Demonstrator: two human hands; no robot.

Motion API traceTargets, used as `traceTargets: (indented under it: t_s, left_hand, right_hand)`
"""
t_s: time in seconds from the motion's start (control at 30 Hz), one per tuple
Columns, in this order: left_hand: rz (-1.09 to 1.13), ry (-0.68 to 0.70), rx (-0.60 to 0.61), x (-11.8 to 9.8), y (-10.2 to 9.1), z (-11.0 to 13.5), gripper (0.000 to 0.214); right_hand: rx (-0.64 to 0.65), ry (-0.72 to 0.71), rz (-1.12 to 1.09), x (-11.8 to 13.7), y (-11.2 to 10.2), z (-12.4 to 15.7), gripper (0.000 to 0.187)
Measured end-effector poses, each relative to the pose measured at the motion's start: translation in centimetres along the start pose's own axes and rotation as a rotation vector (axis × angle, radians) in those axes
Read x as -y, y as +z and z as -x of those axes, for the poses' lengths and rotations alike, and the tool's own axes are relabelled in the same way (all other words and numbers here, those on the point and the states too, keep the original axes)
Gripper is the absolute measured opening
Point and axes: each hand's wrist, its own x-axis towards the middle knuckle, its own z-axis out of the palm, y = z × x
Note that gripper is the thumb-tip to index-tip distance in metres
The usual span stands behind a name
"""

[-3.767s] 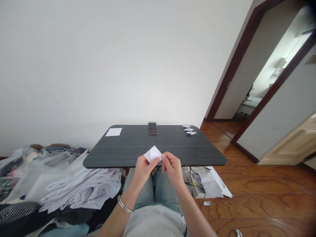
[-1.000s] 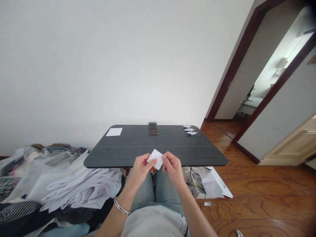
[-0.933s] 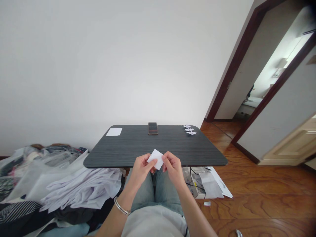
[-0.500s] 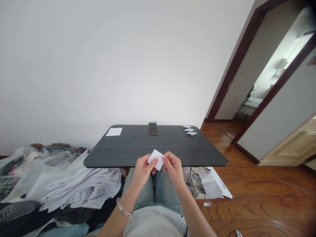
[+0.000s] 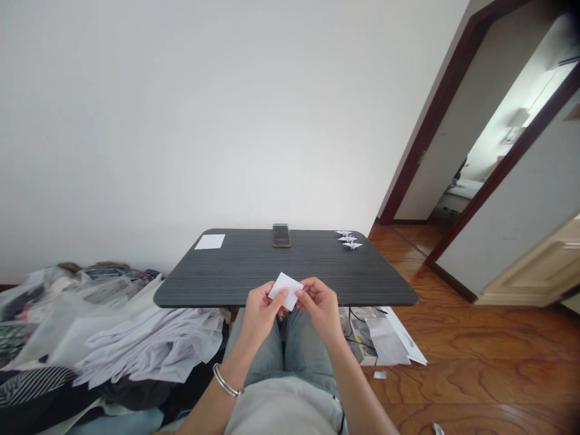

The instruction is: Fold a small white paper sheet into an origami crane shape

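A small folded square of white paper (image 5: pixel 286 286) is held up over the front edge of the dark table (image 5: pixel 244 266), one corner pointing away from me. My left hand (image 5: pixel 264 307) pinches its left side, thumb lying on top. At the right corner, the thumb and fingers of my right hand (image 5: pixel 319 302) are closed on the same paper. Fingers beneath the paper are mostly hidden. Several folded paper cranes (image 5: pixel 351 245) stand in a row at the table's back right.
A flat white sheet (image 5: pixel 209 241) lies at the table's back left, and a phone (image 5: pixel 281 235) at the back middle. Heaped clothes (image 5: pixel 149 338) fill the floor on the left. Under the table's right side are cables and papers (image 5: pixel 389 338). A white wall (image 5: pixel 235 121) rises behind.
The paper has turned slightly in my fingers and shifted a little left. My right hand's fingers have moved slightly along its right corner. Things on the table stay put.
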Motion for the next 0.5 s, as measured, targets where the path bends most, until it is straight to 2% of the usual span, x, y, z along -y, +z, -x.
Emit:
traceTargets:
  t_s: [0.23, 0.5]
  left_hand:
    - [0.011, -0.020, 0.004, -0.13, 0.04, -0.11, 0.031]
    - [0.105, -0.031, 0.020, -0.68, 0.10, 0.11, 0.029]
  right_hand:
    - [-0.031, 0.013, -0.009, 0.16, 0.03, -0.18, 0.025]
    - [0.071, 0.010, -0.093, 0.78, -0.25, 0.03, 0.019]
